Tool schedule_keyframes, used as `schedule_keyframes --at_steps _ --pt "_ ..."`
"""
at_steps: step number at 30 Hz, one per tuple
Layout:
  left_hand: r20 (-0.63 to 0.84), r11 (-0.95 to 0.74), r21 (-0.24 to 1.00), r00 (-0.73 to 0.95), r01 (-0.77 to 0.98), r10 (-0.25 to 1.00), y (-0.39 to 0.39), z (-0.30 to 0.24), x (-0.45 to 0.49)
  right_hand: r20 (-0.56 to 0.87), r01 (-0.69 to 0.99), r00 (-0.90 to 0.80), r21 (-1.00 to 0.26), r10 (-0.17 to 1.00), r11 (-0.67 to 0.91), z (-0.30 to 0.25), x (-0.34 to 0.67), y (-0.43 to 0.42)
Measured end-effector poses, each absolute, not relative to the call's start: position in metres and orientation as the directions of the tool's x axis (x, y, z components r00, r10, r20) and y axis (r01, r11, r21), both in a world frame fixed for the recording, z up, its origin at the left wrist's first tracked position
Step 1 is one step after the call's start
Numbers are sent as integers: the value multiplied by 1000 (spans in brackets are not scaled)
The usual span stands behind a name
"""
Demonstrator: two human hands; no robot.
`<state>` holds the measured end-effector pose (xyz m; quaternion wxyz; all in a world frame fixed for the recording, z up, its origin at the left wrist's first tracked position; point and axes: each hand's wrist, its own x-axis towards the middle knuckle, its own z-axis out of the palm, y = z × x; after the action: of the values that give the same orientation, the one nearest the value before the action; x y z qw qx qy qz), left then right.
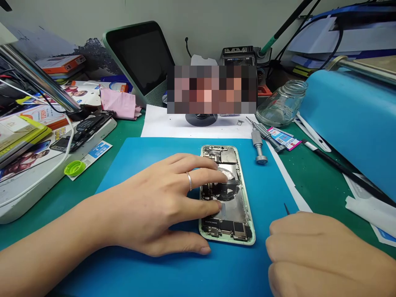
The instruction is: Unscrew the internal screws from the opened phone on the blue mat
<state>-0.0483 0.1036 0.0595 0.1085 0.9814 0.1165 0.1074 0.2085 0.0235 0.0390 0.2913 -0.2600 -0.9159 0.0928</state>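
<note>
An opened smartphone [238, 206] with a pale green frame lies face down on the blue mat, its inner parts exposed. Across it rests my left hand [167, 198], fingers spread, with fingertips touching the parts and the thumb beside the lower left edge. It wears a ring. My right hand [324, 251] is closed in a fist at the mat's right side, apart from the phone. A thin dark pointed tool [286, 209] sticks out beyond its knuckles; the rest of it is hidden by the hand.
Two grey screwdrivers [258, 145] lie on the blue mat's [148, 154] far right edge. Behind stand a glass jar [283, 103] and a tablet-like screen [142, 57]. Phone parts [86, 128] lie on a white base at left, near a green cap [74, 168]. A brush [340, 169] lies at right.
</note>
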Motion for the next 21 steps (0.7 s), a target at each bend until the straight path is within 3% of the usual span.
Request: schedule_keyframes --at_steps 16,21 --pt "211 -946 245 941 211 265 103 56 -43 482 388 -706 -349 519 853 38 214 25" --pt "213 -945 250 940 210 266 103 58 -41 469 421 -666 -406 580 811 38 211 24"
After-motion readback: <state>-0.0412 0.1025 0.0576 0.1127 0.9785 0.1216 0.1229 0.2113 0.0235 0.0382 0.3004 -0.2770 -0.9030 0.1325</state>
